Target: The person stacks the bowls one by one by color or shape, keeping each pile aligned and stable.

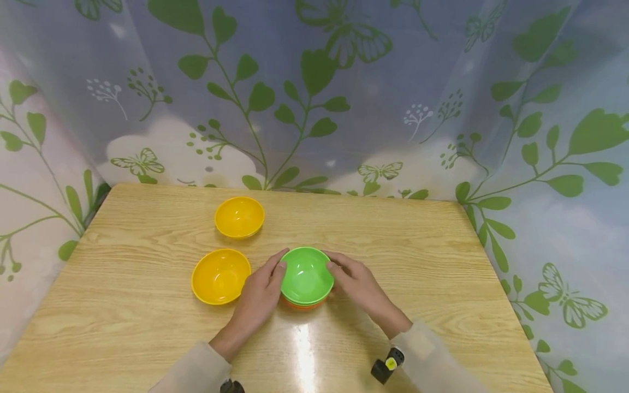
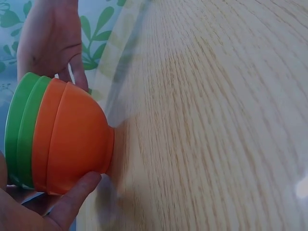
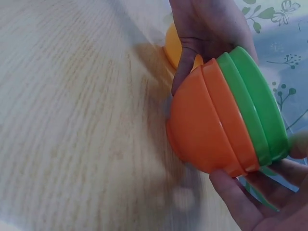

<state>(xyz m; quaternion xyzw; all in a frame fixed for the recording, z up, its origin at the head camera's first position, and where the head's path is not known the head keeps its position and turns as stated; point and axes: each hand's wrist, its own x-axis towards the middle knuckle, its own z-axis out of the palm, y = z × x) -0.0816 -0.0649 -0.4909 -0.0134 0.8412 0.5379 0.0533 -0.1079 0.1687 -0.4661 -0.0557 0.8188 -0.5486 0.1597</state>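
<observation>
Steadying the bowl stack (image 1: 307,278): it sits upright between the two hands, green bowls (image 2: 28,130) nested above orange bowls (image 2: 79,139); whether its base touches the tabletop (image 1: 417,245) cannot be told.
Even pressure: matched, light force from both sides should hold the rims level; a harder squeeze on one side could tip the nest.
Left hand (image 1: 259,292): clamped on the stack's left side, thumb at the green rim, one fingertip low on the orange wall.
Right hand (image 1: 361,289): clamped opposite, thumb at the rim, fingers spread down the side.
Sleeves (image 1: 196,371): both slant inward from the near side.
Near yellow bowl (image 1: 221,278): just beside the left hand, so those knuckles need care.
Far yellow bowl (image 1: 239,217): behind it, apart from the hands.
</observation>
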